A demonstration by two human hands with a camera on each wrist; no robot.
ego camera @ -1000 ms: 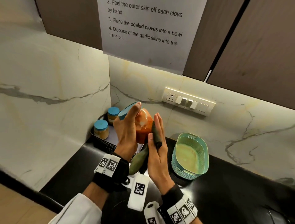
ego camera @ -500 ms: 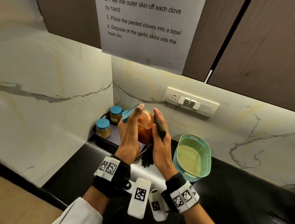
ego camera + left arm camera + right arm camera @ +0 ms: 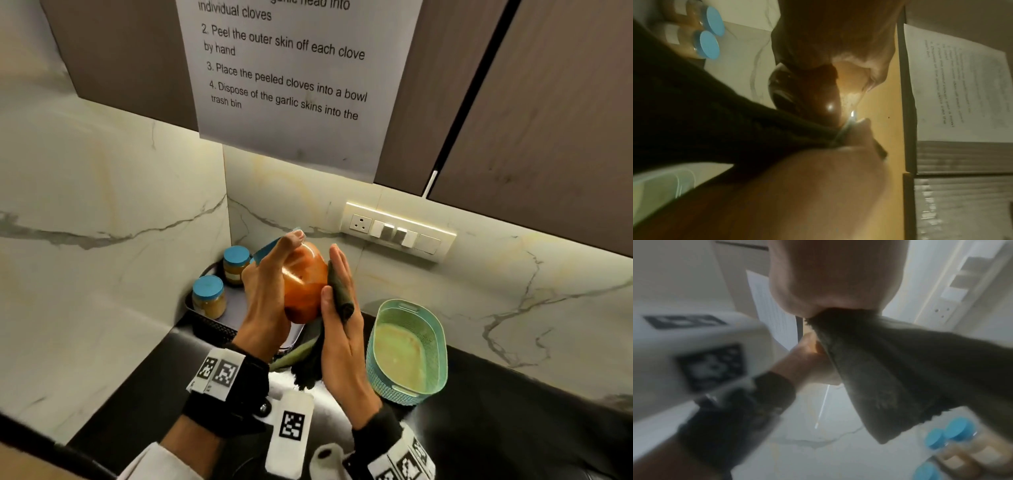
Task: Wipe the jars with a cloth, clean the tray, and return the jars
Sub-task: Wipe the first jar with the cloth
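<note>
Since a second ago the right hand has slid a little up the side of the orange jar, its fingers straight and flat, pressing the dark cloth against the glass. The left hand grips that jar from the other side, tilted, one fingertip on its blue lid, above the black tray. Two more blue-lidded jars stand upright in the tray, and a teal basket sits on the counter just right of the tray.
</note>
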